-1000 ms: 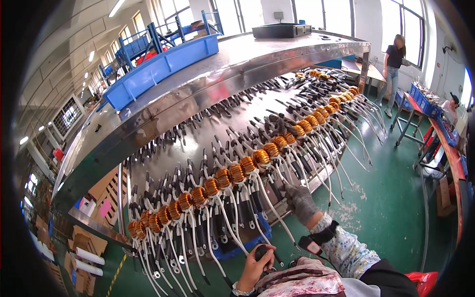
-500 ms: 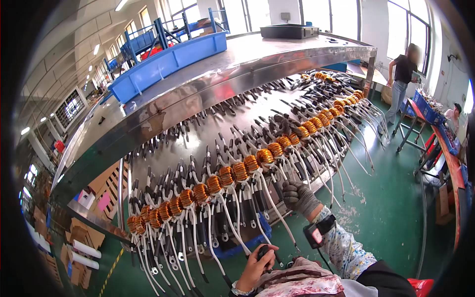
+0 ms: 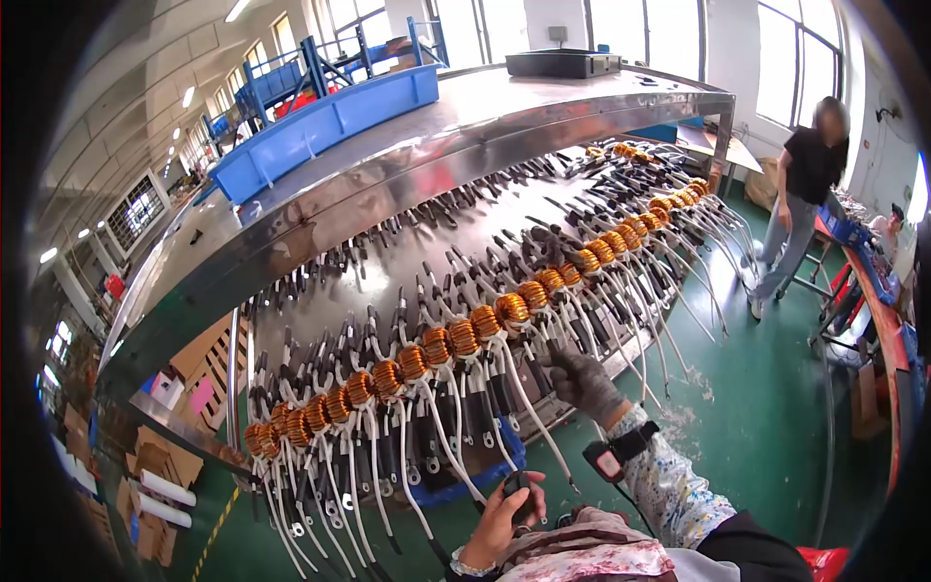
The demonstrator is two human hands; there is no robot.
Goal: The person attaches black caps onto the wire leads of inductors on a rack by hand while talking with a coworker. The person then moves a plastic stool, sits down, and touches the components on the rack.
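Note:
My left hand point(image 3: 499, 519), bare, is closed around a small black object point(image 3: 525, 485) low in the view; its kind is unclear. My right hand point(image 3: 587, 386), in a grey glove, reaches to the hanging leads in front of the coil row. Its fingers look stretched out, their tips among the leads, with nothing clearly gripped. The copper-wound ring coils point(image 3: 464, 337) stand in a long row on a metal shelf point(image 3: 373, 281). White leads point(image 3: 524, 388) with dark sleeves and some metal lugs hang over its front edge. A crumpled dark grey glove-like item point(image 3: 555, 248) lies on the row.
Above the shelf runs a steel tabletop point(image 3: 475, 92) with a blue bin point(image 3: 325, 131) and a black tray point(image 3: 562, 64). Part of another blue bin point(image 3: 504, 456) shows below the leads. A person point(image 3: 810, 184) walks at the right beside another workbench point(image 3: 887, 330). Cardboard point(image 3: 160, 456) lies at lower left.
My right hand's fingers have stretched out toward the leads. My left hand has turned slightly, showing more of the black object. The person at the right has come closer.

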